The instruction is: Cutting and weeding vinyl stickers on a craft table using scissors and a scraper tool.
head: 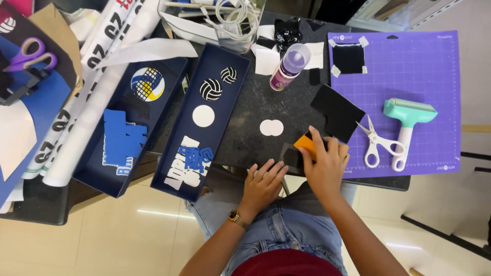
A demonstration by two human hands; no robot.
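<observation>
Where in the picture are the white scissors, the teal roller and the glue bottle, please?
white scissors [377, 141]: head view, on the pivot where blades meet handles.
teal roller [409, 112]: head view, on the teal head above the white handle.
glue bottle [287, 69]: head view, on the body below the purple cap.

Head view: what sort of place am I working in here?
Likely a craft or sign-making workstation. A purple cutting mat carries a teal roller and small white scissors; navy trays hold cut-out letters and volleyball shapes. The right hand presses an orange scraper.
</observation>
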